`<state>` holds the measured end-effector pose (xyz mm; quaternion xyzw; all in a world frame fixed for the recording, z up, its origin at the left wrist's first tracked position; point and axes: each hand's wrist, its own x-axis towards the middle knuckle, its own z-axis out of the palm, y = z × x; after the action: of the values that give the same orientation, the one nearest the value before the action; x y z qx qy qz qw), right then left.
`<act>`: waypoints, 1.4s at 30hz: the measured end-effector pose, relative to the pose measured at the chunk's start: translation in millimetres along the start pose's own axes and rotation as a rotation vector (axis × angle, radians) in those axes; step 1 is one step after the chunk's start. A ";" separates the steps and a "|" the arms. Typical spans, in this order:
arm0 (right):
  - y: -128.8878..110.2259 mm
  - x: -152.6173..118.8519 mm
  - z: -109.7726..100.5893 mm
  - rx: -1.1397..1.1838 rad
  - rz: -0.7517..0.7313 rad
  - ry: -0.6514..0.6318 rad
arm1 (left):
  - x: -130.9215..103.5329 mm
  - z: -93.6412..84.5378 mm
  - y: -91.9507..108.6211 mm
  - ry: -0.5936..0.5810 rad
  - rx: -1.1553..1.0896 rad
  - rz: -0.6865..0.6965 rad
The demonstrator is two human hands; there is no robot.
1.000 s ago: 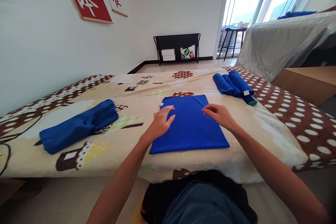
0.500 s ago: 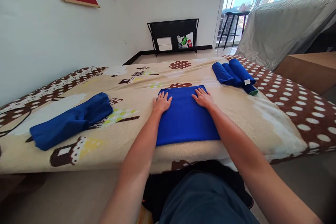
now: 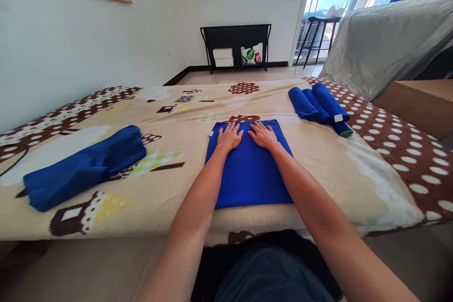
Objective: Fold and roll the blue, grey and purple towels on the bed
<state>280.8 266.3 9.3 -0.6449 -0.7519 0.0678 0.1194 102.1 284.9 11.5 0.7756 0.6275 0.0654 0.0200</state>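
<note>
A blue cloth (image 3: 253, 174), folded into a flat rectangle, lies on the patterned blanket in front of me. My left hand (image 3: 230, 137) rests palm down on its upper left part, fingers stretched out. On the upper right part lies my right hand (image 3: 264, 135), also flat with its fingers extended. Both hands touch the cloth and grip nothing. A small white tag (image 3: 211, 133) sticks out at the cloth's left edge. To the left is a crumpled, loosely folded blue cloth (image 3: 85, 165). Several rolled blue cloths (image 3: 320, 106) lie together at the right, one with a white label.
The beige and brown blanket (image 3: 170, 134) covers the bed-like surface, whose front edge is by my legs. Beyond it stands a black rack (image 3: 235, 47) against the wall. At the right are a cardboard box (image 3: 417, 104), a sheet-covered object (image 3: 382, 47) and a stool (image 3: 322, 33).
Both hands have moved inward from the cloth's side edges and now lie closer together on it. The white tag at its left edge has come into view. The camera has shifted slightly.
</note>
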 end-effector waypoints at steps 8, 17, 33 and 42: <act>31.6 -16.3 -11.1 -0.052 0.305 0.088 | -15.9 -7.7 -18.5 0.062 0.025 -0.184; -49.1 -54.0 2.6 -0.071 0.022 0.101 | -62.5 -6.3 36.7 0.016 -0.023 0.193; 32.0 -271.3 -8.9 0.017 -0.653 0.204 | -284.4 -10.1 -15.4 0.250 0.107 0.607; 91.2 -295.0 -7.7 0.153 -0.503 0.340 | -309.8 2.9 -76.2 0.584 -0.110 0.391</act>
<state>411.0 -10.4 -33.8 -0.4297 -0.8499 -0.0165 0.3046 -34.7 -1.2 -23.6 0.8274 0.4418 0.3208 -0.1313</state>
